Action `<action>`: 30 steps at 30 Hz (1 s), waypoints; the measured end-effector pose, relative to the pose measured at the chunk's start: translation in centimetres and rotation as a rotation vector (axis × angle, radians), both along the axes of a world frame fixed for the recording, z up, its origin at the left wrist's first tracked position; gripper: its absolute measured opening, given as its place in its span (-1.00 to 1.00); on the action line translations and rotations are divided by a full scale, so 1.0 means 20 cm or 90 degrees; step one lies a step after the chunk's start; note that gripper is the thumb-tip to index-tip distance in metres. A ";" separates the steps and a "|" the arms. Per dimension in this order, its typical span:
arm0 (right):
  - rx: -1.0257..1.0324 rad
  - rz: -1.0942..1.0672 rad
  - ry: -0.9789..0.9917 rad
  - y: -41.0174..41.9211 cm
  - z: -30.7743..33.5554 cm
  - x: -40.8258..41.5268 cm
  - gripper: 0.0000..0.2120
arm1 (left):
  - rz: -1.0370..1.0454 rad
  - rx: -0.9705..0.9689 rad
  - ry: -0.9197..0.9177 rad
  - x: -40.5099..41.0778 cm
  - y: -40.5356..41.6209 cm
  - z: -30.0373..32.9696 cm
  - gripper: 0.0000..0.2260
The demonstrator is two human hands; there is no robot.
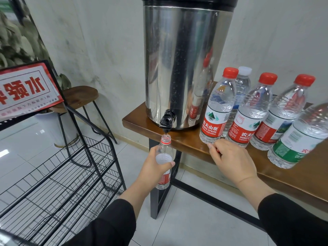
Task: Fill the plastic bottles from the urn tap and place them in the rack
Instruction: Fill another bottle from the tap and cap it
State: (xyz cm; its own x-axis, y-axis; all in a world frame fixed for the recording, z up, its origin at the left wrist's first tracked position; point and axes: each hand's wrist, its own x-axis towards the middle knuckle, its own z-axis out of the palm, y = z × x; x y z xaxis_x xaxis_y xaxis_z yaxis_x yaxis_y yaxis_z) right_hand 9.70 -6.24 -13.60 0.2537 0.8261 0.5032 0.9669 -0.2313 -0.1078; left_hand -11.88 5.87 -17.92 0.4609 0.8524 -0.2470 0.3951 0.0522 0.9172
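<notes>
A steel urn (184,68) stands on the left end of a wooden table (179,142). Its black tap (166,121) juts over the table's edge. My left hand (155,168) grips a clear red-labelled bottle (166,148), uncapped, with its mouth right under the tap; a thin stream of water runs into it. My right hand (232,160) rests on the table's front edge, its fingers curled round a small red thing that looks like the bottle's cap. The black wire rack (62,174) stands at the lower left, and its visible shelves hold nothing.
Several capped bottles (219,107) stand on the table right of the urn, most with red caps, one white-capped, one green-labelled at the far right. A red-and-white sign (26,87) tops the rack. A wooden stool (79,95) and a potted plant stand behind it.
</notes>
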 end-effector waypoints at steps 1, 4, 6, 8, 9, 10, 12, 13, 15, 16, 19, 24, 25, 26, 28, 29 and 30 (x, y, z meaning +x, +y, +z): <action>0.000 0.000 0.001 0.00 0.00 0.00 -0.69 | 0.000 -0.001 -0.001 0.00 0.00 0.00 -0.34; 0.003 0.001 -0.003 0.00 0.00 0.00 -0.69 | 0.000 -0.002 -0.005 -0.01 0.00 0.00 -0.34; 0.004 0.000 -0.004 0.00 0.00 0.00 -0.69 | -0.001 -0.002 -0.008 -0.01 0.00 -0.01 -0.34; 0.006 0.001 -0.004 -0.01 0.00 0.00 -0.69 | -0.002 -0.002 -0.012 -0.01 0.00 -0.01 -0.34; 0.006 0.002 -0.003 -0.01 0.01 0.00 -0.70 | -0.001 -0.003 -0.012 -0.01 0.00 -0.01 -0.34; 0.008 0.004 -0.003 -0.01 0.01 -0.01 -0.70 | -0.001 -0.004 -0.012 -0.01 0.01 -0.01 -0.34; 0.014 0.006 -0.005 0.00 0.00 -0.01 -0.70 | -0.001 -0.002 -0.013 -0.01 0.01 -0.01 -0.35; 0.013 0.004 -0.008 0.00 0.00 0.00 -0.70 | -0.001 -0.001 -0.014 -0.01 0.01 -0.01 -0.35; 0.004 -0.004 -0.011 0.00 0.00 0.00 -0.70 | 0.000 0.003 -0.013 -0.01 0.01 -0.02 -0.35; 0.000 -0.007 -0.011 0.00 0.00 0.00 -0.70 | 0.000 0.004 -0.013 -0.01 0.01 -0.02 -0.35; -0.001 -0.005 -0.010 0.00 0.00 0.00 -0.71 | 0.000 0.008 -0.009 -0.01 0.01 -0.01 -0.35; -0.009 -0.009 -0.007 0.00 0.00 0.00 -0.71 | 0.001 0.004 -0.016 -0.01 0.01 -0.01 -0.36; -0.011 -0.009 -0.005 0.00 0.00 0.00 -0.70 | 0.002 0.003 -0.012 0.00 0.01 -0.01 -0.35; -0.009 -0.007 -0.004 0.00 0.01 0.00 -0.69 | 0.002 0.002 -0.009 0.00 0.01 -0.01 -0.35; -0.006 -0.003 -0.002 0.00 0.01 -0.01 -0.67 | 0.003 0.001 -0.007 0.00 0.01 -0.01 -0.35; -0.005 -0.002 -0.001 -0.01 0.01 -0.01 -0.66 | 0.003 0.001 -0.007 0.00 0.01 -0.01 -0.35; -0.006 -0.001 0.001 -0.01 0.01 -0.01 -0.65 | 0.002 0.002 -0.007 0.00 0.01 -0.01 -0.35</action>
